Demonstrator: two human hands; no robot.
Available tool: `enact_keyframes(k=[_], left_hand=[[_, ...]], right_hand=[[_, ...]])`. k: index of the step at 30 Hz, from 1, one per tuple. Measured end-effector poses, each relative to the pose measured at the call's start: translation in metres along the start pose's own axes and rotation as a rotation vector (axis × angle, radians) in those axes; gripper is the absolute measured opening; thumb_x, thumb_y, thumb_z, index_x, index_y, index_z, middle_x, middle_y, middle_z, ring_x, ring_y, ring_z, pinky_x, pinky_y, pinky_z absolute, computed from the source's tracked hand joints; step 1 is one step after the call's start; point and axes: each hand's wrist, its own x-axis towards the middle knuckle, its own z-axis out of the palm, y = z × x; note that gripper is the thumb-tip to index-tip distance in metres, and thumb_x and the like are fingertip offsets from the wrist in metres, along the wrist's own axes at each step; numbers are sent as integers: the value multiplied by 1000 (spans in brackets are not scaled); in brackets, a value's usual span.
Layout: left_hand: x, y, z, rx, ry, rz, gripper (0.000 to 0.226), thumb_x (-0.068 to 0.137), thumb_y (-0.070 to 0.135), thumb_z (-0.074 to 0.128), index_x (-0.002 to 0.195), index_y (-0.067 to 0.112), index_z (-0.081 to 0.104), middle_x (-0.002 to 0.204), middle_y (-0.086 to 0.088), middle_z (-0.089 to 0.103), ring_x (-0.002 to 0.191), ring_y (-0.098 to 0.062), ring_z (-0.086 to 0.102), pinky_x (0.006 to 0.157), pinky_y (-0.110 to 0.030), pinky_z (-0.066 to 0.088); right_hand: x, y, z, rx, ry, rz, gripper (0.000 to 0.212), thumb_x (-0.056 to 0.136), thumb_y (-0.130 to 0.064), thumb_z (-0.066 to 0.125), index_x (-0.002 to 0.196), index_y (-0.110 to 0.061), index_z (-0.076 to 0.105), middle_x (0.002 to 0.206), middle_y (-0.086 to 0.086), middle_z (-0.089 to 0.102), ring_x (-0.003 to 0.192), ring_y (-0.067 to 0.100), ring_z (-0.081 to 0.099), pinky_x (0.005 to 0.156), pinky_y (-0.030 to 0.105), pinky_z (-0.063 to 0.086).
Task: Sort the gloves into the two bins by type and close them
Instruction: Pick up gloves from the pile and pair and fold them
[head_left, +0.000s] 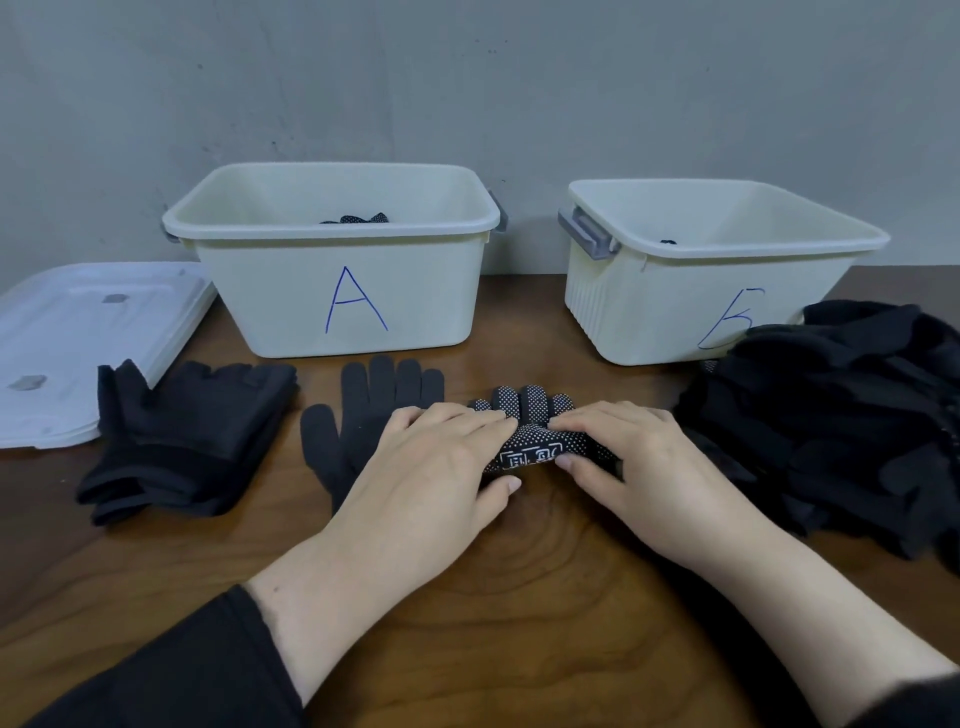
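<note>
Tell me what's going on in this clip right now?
A person is sorting black gloves at a wooden table. Both the left hand and right hand pinch a dotted glove. Bin A and bin B stand open, each holding something dark. Lids lie left; an unsorted pile sits right.

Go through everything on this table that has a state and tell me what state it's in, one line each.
Bin A: open, dotted glove inside.
Bin B: open, something dark inside.
Lids: off, stacked left of bin A.
Dotted glove: partly folded, held by both hands.
Plain glove: flat, under left hand.
Fingerless gloves: stacked.
Glove pile: unsorted heap.
Left hand: pinching dotted glove.
Right hand: pinching dotted glove.
</note>
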Motion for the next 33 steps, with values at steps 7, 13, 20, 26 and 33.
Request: enact_keyframes(k=[7, 13, 20, 26, 33], left_hand=[[-6, -1, -7, -218, 24, 11, 40, 99, 47, 49, 139, 42, 45, 114, 30, 55, 110, 12, 38, 95, -11, 26], [-6, 1, -10, -341, 76, -73, 43, 98, 51, 47, 141, 42, 43, 121, 27, 51, 109, 6, 43, 102, -23, 35], [3, -2, -4, -138, 151, 44, 29, 97, 37, 54, 123, 31, 65, 122, 10, 56, 111, -12, 51, 98, -35, 39], [2, -7, 2, -59, 43, 71, 38, 100, 38, 46, 136, 30, 58, 136, 12, 56, 128, -14, 46, 109, -41, 34], [0, -10, 0, -83, 56, 117, 42, 99, 39, 45, 139, 31, 54, 139, 14, 55, 132, -13, 44, 114, -43, 30]], right_hand=[[-9, -7, -13, 230, -38, 151, 17, 96, -44, 60, 112, -47, 58, 106, -23, 68, 103, 5, 60, 93, 32, 49], [-8, -13, -16, 350, -24, 241, 6, 97, -39, 60, 101, -40, 65, 98, -22, 70, 88, 6, 65, 85, 31, 52], [9, -9, -10, 157, -25, 306, 18, 97, -42, 60, 111, -38, 71, 105, -24, 65, 102, -5, 59, 89, 16, 46], [50, -18, -42, 68, -434, 347, 19, 94, -45, 66, 107, -35, 75, 98, -19, 73, 93, -3, 66, 89, 24, 54], [103, -41, -50, -148, -876, 272, 42, 86, -44, 76, 125, -36, 64, 113, -17, 65, 104, 4, 62, 96, 27, 51]])
